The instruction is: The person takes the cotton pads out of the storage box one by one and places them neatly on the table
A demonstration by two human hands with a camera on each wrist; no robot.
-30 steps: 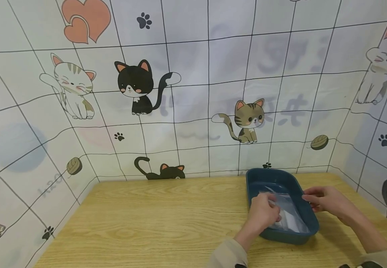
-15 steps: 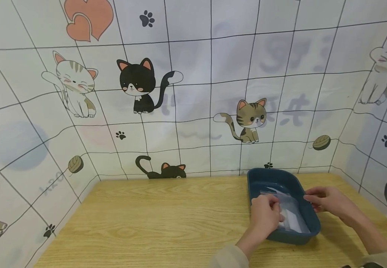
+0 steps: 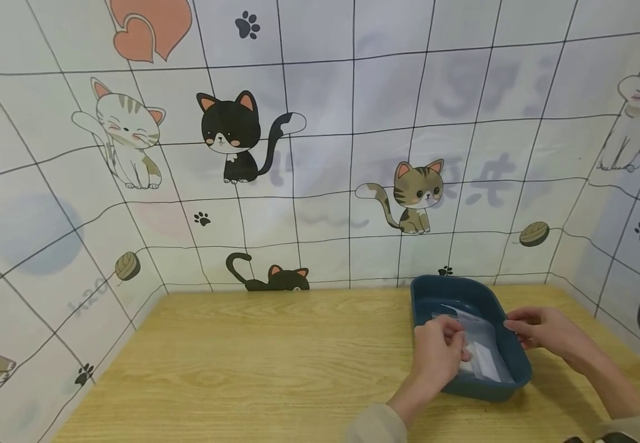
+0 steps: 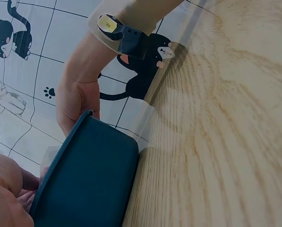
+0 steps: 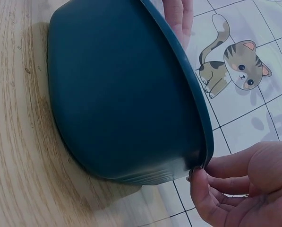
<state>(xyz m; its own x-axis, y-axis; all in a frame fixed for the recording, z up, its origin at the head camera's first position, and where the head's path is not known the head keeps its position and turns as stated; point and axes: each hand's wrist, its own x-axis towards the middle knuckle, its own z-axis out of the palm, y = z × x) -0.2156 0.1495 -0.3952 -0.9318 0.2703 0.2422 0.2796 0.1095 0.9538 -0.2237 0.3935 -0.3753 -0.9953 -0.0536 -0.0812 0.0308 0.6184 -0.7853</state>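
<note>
A dark blue plastic bin [image 3: 496,391] with rounded corners stands at the right of the table. In it lies a clear plastic bag [image 3: 480,335] with white flat pieces showing through. My left hand [image 3: 438,354] reaches over the near left rim, its curled fingers pinching the bag; the fingertips are partly hidden. Thumb and fingers of my right hand [image 3: 549,335] pinch the bin's right rim, as the right wrist view also shows at the rim [image 5: 208,142]. From the left wrist view, the bin's outer wall [image 4: 91,175] hides most of the bag.
The wood-grain table [image 3: 253,363] stretches to the left of the bin. A white cloth wall [image 3: 320,154] printed with cats and grid lines rises behind and at both sides. The bin's far end stands close to the back wall.
The head view has shifted slightly. My left hand stays over the bin with small finger movements at the bag. The right hand keeps its hold on the rim.
</note>
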